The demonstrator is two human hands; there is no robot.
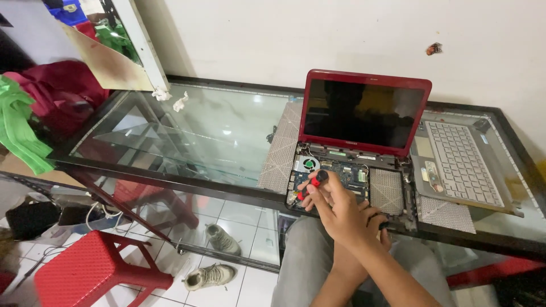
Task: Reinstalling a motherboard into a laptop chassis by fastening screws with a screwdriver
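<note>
A red laptop [364, 111] stands open on a glass table [199, 131] with its top cover off. The bare base [392, 187] shows a blue circuit board [344, 169] and a round fan [310, 165]. My right hand [338, 207] is closed around a red and black screwdriver [314, 182], whose tip points down at the left part of the board. My left hand [378, 220] lies mostly hidden under my right wrist, with its fingers at the front edge of the base.
The detached grey keyboard cover [460, 165] lies to the right of the laptop, and a patterned mat [281, 153] lies under it. Crumpled tissue [180, 102] sits at the table's far left. A red stool [96, 267] and two shoes [222, 239] are on the floor.
</note>
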